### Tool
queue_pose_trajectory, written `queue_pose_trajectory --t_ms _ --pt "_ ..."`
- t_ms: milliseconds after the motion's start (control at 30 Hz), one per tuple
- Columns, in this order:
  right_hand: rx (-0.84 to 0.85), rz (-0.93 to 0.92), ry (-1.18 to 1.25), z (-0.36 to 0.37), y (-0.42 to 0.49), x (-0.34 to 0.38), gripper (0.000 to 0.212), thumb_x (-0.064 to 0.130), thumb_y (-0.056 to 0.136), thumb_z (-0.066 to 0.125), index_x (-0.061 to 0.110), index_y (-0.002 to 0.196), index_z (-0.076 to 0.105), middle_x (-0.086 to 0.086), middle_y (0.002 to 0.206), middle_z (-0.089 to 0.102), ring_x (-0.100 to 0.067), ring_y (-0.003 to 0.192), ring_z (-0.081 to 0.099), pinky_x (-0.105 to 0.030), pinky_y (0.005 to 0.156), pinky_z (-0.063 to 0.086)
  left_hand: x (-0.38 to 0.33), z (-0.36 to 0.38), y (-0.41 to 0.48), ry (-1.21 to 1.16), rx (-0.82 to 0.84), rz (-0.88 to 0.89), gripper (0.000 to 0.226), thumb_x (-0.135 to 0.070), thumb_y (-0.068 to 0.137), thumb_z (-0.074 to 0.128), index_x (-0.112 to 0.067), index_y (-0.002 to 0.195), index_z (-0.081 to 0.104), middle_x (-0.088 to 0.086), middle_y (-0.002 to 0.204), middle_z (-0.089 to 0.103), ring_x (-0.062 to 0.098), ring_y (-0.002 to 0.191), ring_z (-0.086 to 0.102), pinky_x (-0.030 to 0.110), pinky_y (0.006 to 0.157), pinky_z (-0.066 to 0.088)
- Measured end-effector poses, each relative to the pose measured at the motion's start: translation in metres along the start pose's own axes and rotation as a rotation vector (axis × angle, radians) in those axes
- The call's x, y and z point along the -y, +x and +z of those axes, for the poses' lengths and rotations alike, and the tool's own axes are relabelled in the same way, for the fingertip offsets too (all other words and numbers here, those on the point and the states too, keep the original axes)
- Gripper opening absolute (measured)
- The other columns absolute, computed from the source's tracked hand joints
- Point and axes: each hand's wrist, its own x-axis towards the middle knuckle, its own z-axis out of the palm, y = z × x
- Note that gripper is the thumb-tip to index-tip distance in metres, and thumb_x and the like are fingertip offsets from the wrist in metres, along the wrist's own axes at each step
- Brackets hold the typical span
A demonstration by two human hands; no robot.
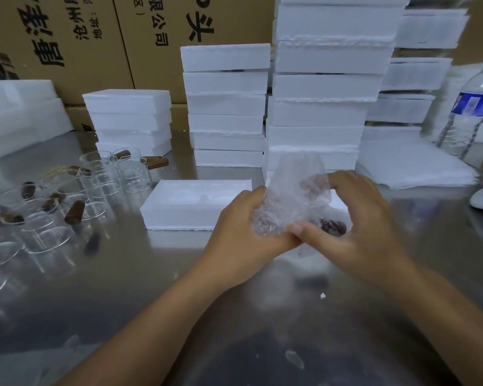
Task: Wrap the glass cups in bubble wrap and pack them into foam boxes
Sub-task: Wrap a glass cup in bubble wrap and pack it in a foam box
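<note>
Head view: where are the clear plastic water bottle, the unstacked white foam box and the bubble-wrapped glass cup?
Clear plastic water bottle [474, 103]: head view, blue label.
Unstacked white foam box [179, 218]: head view, front wall.
Bubble-wrapped glass cup [293, 197]: head view, wrap's middle.

Can't see cup [332, 228] thru wrap [293, 196]; bottle [470, 107] cropped.

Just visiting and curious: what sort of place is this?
Most likely a packing bench in a warehouse or small factory: stacks of white foam boxes, printed cardboard cartons behind, and many glass cups waiting on a steel table.
</note>
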Motion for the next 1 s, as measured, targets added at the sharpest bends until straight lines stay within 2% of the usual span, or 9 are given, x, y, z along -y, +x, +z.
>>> queue_pose_trajectory --t_ms 67,200,300,400,467,533,633,800,1000 --pt "-0.056 -0.01 0.004 0.002 0.001 0.001 0.035 0.046 0.078 0.059 0.012 0.087 0.065 0.015 0.081 0.054 -0.008 0.08 0.05 -0.024 0.079 0.037 -0.001 -0.001 -0.004 0.043 0.01 0.031 0.041 -0.058 0.056 0.072 -0.054 0.095 0.058 -0.013 0.099 0.063 -0.003 0.088 0.062 0.021 0.074 0.055" --pt "-0.083 0.311 0.282 0.001 0.002 0.005 0.022 0.048 0.079 0.067 0.029 0.069 0.061 0.011 0.071 0.063 -0.008 0.075 0.06 -0.028 0.071 0.046 -0.003 0.001 -0.006 0.164 0.05 0.101 0.05 -0.061 0.063 0.071 -0.051 0.105 0.047 -0.018 0.105 0.056 -0.005 0.098 0.056 0.022 0.079 0.052" --pt "-0.068 0.492 0.415 0.001 0.003 0.003 0.021 0.041 0.074 0.07 0.026 0.084 0.062 0.004 0.081 0.065 -0.011 0.08 0.062 -0.026 0.071 0.05 -0.001 0.001 -0.006 0.171 0.044 0.151 0.055 -0.056 0.066 0.075 -0.056 0.107 0.039 -0.026 0.109 0.051 -0.009 0.102 0.053 0.017 0.08 0.052" --pt "-0.031 0.635 0.406 0.004 0.004 -0.001 0.055 0.045 0.06 0.074 0.038 0.107 0.045 0.014 0.098 0.057 -0.003 0.09 0.058 -0.027 0.078 0.049 -0.002 0.001 -0.006 0.181 0.041 0.174 0.069 -0.055 0.063 0.076 -0.063 0.11 0.025 -0.034 0.116 0.041 -0.011 0.105 0.049 0.012 0.08 0.051" --pt "0.025 0.704 0.465 0.003 0.005 0.0 0.062 0.043 0.058 0.075 0.034 0.112 0.046 0.015 0.105 0.058 -0.004 0.095 0.059 -0.034 0.077 0.055 -0.003 0.0 -0.007 0.175 0.052 0.202 0.078 -0.052 0.064 0.077 -0.065 0.116 0.02 -0.034 0.119 0.04 -0.006 0.108 0.048 0.014 0.082 0.052" --pt "0.049 0.674 0.497 0.0 0.004 0.0 0.046 0.039 0.058 0.075 0.028 0.1 0.059 0.013 0.096 0.066 -0.005 0.09 0.064 -0.034 0.076 0.057 -0.002 0.0 -0.008 0.216 0.059 0.247 0.079 -0.049 0.067 0.076 -0.063 0.123 0.021 -0.033 0.122 0.039 -0.005 0.111 0.047 0.012 0.087 0.048" --pt "0.021 0.55 0.359 0.001 0.004 0.004 0.027 0.036 0.059 0.071 0.025 0.081 0.061 0.014 0.081 0.065 -0.004 0.082 0.061 -0.027 0.081 0.048 0.001 0.001 -0.008 0.318 0.067 0.273 0.068 -0.052 0.071 0.072 -0.057 0.123 0.029 -0.03 0.121 0.04 -0.014 0.111 0.04 0.002 0.09 0.035" --pt "0.012 0.466 0.425 0.002 0.002 0.006 0.022 0.024 0.07 0.073 0.025 0.091 0.065 0.011 0.093 0.067 -0.01 0.094 0.063 -0.041 0.092 0.049 0.004 0.0 -0.005 0.342 -0.007 0.257 0.053 -0.06 0.068 0.067 -0.055 0.113 0.039 -0.025 0.114 0.044 -0.018 0.107 0.04 -0.003 0.085 0.033" --pt "-0.007 0.207 0.358 0.008 -0.002 0.011 0.016 0.037 0.081 0.06 0.039 0.097 0.059 0.022 0.098 0.063 0.003 0.099 0.056 -0.009 0.086 0.039 0.004 -0.006 -0.003 0.239 -0.088 0.218 0.049 -0.054 0.065 0.074 -0.05 0.099 0.04 -0.02 0.106 0.05 -0.007 0.1 0.052 0.012 0.077 0.047"
